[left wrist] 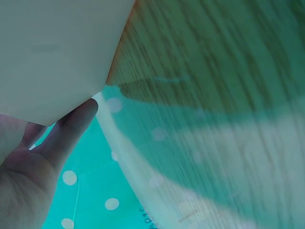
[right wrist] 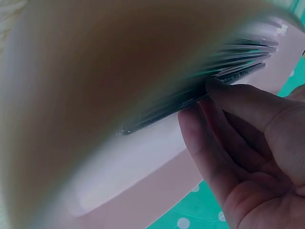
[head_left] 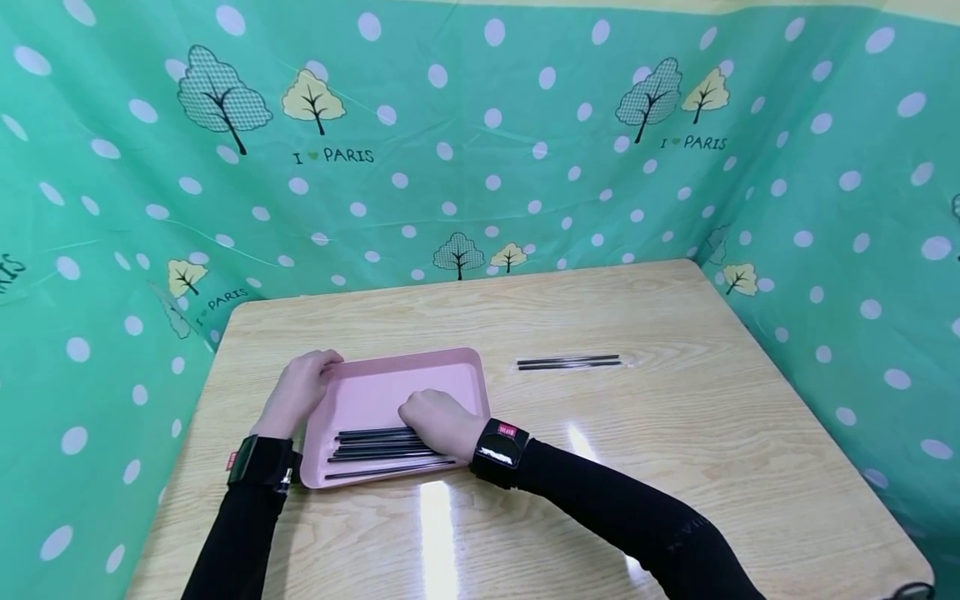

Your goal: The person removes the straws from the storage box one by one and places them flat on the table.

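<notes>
A pink rectangular tray [head_left: 386,390] lies on the table, with several black chopsticks [head_left: 371,446] along its near side. My left hand [head_left: 302,383] grips the tray's far left corner, fingers over the rim; the left wrist view has a finger [left wrist: 76,124] against the tray's edge. Inside the tray's right half, my right hand [head_left: 442,419] holds the right ends of the chopsticks. In the right wrist view, thumb and forefinger pinch a chopstick pack [right wrist: 186,101] in clear wrap. A blurred pale surface covers much of that view.
Another clear pack of black chopsticks [head_left: 568,362] lies on the wooden table [head_left: 637,433], right of the tray. A green dotted curtain [head_left: 487,183] hangs behind the table and along both sides. A dark looped cord [head_left: 911,588] shows at the bottom right corner.
</notes>
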`<state>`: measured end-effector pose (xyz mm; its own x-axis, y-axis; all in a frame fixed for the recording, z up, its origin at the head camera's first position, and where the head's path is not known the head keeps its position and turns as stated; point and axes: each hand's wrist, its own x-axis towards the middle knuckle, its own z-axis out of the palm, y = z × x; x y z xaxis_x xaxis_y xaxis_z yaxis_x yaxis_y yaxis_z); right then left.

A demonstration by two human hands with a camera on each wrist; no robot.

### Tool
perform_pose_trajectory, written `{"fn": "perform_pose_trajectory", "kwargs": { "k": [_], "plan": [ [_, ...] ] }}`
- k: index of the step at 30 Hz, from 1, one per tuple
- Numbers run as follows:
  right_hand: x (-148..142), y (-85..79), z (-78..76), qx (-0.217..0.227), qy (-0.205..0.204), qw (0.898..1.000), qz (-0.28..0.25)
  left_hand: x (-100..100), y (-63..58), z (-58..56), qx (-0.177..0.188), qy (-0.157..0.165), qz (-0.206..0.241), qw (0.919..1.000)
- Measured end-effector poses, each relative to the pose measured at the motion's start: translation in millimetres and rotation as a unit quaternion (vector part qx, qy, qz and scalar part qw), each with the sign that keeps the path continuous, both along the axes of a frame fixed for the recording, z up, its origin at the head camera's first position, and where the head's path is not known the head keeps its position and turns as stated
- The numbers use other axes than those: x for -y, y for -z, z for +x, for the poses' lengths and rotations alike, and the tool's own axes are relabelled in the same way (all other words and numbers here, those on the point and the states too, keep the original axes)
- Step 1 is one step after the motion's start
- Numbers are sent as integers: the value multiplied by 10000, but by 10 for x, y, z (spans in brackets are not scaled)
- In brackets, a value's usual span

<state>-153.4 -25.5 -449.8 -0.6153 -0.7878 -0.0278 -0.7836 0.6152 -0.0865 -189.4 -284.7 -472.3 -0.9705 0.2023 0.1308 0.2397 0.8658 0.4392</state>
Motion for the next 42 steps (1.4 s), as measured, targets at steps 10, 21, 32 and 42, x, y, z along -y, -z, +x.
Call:
{"fn": "perform_pose_trajectory", "kwargs": {
  "k": [10,21,32,42],
  "plan": [
    [-5,16,-33,336,129,9993,-103,-15,-14,10,13,-16,38,10000],
    [-12,-10,-31,396,172,9991,8,-7,-12,10,31,-40,71,10000],
    [-39,-67,-30,372,201,9991,-10,-6,-2,-3,87,-48,85,9999],
    [-52,-80,-34,278,237,9993,30,-5,6,1,38,-1,65,10000]
  ]
}}
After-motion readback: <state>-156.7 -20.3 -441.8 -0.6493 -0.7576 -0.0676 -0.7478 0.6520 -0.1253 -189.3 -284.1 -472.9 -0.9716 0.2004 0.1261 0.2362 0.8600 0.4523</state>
